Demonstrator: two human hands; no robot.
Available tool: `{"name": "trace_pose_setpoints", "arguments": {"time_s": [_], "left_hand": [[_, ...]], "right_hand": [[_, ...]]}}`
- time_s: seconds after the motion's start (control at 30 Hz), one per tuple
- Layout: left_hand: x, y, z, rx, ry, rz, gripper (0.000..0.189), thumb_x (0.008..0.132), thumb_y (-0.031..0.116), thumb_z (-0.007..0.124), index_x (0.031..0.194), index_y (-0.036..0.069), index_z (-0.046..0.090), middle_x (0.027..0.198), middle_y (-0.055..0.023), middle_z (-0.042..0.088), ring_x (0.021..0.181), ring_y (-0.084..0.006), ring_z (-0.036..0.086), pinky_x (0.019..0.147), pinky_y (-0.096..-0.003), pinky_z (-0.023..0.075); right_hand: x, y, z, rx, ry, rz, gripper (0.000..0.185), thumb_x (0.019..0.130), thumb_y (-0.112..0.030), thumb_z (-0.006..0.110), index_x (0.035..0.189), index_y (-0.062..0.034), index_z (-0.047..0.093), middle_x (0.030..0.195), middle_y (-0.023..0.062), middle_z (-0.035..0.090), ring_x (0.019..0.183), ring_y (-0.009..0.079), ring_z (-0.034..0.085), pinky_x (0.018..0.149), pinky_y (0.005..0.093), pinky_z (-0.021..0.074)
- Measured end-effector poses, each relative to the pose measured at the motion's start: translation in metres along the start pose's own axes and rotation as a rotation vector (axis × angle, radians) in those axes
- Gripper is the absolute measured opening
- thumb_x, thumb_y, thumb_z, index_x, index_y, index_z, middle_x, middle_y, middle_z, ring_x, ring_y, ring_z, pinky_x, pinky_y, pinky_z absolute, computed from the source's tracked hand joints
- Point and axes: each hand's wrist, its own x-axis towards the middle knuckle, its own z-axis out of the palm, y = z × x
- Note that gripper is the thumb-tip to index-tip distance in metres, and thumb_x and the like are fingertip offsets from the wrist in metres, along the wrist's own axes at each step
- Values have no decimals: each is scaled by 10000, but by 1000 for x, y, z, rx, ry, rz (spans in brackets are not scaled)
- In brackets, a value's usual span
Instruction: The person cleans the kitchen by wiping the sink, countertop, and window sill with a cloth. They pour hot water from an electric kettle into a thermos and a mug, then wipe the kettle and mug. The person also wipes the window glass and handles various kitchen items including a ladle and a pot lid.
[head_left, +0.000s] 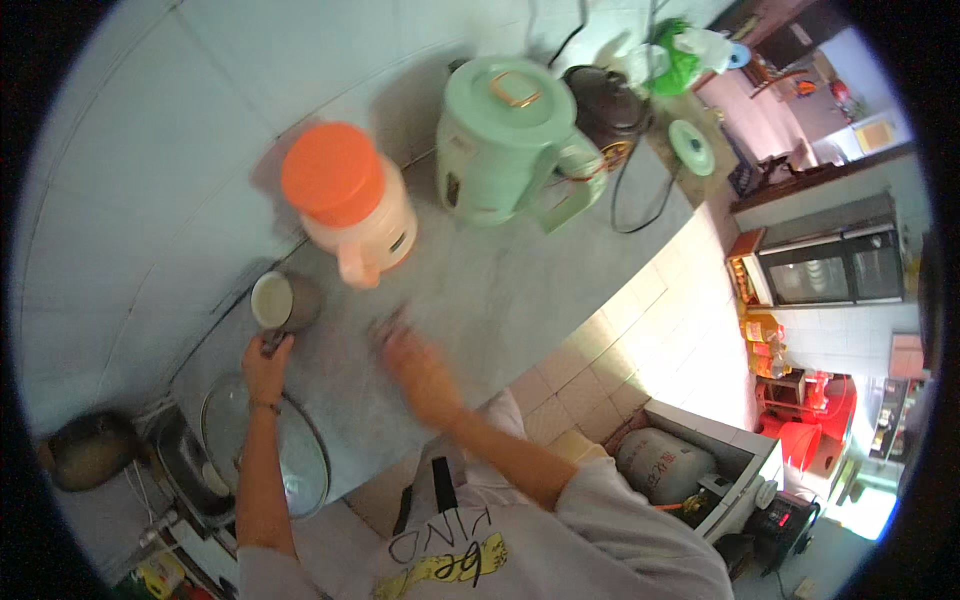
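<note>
My left hand (267, 367) grips the handle of a mug (298, 301) near the wall, at the left of the grey countertop (480, 300). The mug's pale inside faces the camera. My right hand (420, 375) is over the middle of the counter, blurred, with something dark and reddish at its fingertips that is too blurred to name. Beyond it stands a pale jug with an orange lid (334, 174). A mint-green electric kettle (506, 142) stands to the right of the jug. Below my left hand, beside my forearm, lies a round glass lid (300, 457).
A dark lidded pot (606, 105) and a black cord (637, 229) are beyond the kettle, near a green plastic bag (675, 64). A green round lid (691, 148) lies at the counter's far end. A metal basin (187, 465) is at lower left, a gas cylinder (664, 465) at lower right.
</note>
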Motion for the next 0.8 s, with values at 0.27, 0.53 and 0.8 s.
{"name": "trace_pose_setpoints", "arguments": {"time_s": [0.27, 0.53, 0.8], "left_hand": [[-92, -48, -29, -322, 142, -173, 527, 872, 228, 628, 1297, -20, 439, 1267, -111, 486, 1078, -194, 498, 887, -288, 429], [-227, -46, 53, -469, 229, -415, 298, 873, 249, 632, 1033, 0, 601, 822, -62, 622, 679, -147, 609, 550, -277, 486], [-275, 18, 209, -401, 103, -428, 266, 873, 223, 624, 1013, -2, 592, 838, -68, 618, 704, -164, 623, 564, -290, 509]], "right_hand": [[-55, 185, -73, 1, 391, 263, 440, 825, -55, 447, 1262, -11, 481, 1343, 202, 422, 1249, 367, 380, 1026, 442, 313], [39, 157, -85, 13, 42, 188, 577, 786, -160, 580, 1326, -39, 416, 1468, 194, 226, 1353, 386, 204, 1081, 473, 246], [51, 307, -303, 441, 437, 181, 295, 874, -292, 589, 756, -22, 603, 662, 169, 594, 573, 347, 570, 513, 410, 454]]}}
